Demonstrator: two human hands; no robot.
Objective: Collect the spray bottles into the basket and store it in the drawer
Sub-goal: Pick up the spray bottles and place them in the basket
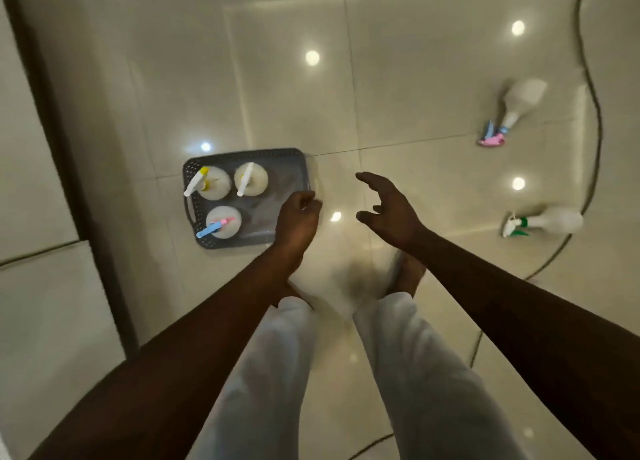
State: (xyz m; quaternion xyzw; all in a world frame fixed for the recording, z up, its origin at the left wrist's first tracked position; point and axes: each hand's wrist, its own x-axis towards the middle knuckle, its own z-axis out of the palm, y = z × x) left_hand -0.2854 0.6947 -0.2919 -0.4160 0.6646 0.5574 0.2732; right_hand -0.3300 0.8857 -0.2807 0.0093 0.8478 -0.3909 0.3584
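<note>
Grey perforated plastic basket is sitting on the glossy tiled floor holding three upright spray bottles, the loosely curled, empty left hand hovering at its right rim. Two white spray bottles are lying well off to the right, the green-triggered one pointing its nozzle towards the right hand, which is spreading wide open, holding nothing, and is the nearer grip; the pink-triggered one is lying farther away.

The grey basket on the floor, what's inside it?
The grey basket holds three upright spray bottles: a yellow-nozzled one, a white-nozzled one and a blue-and-pink one. The left hand covers its near right corner, so that spot is hidden.
</note>
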